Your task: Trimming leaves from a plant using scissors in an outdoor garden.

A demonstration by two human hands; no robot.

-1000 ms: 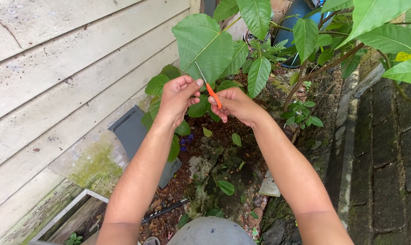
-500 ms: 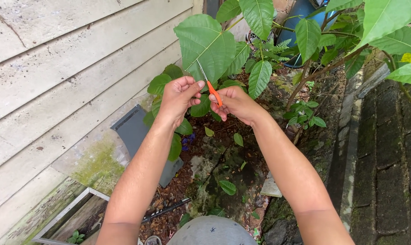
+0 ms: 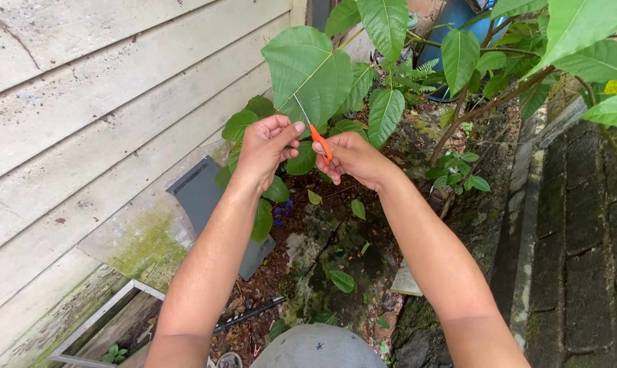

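Head view: the right hand is gripping an orange-handled cutting tool, its thin blade lying against a large green leaf. The left hand is pinching the leaf's base just beside the blade, near weathered wooden siding.

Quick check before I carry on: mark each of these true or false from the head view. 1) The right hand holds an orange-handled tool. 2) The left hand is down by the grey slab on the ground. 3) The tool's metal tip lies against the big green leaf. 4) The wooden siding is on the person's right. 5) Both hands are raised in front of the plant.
1) True: the right hand grips the orange-handled tool.
2) False: the left hand is up at the big green leaf, well above the grey slab.
3) True: the thin metal tip overlaps the leaf's lower part.
4) False: the wooden siding is on the left.
5) True.
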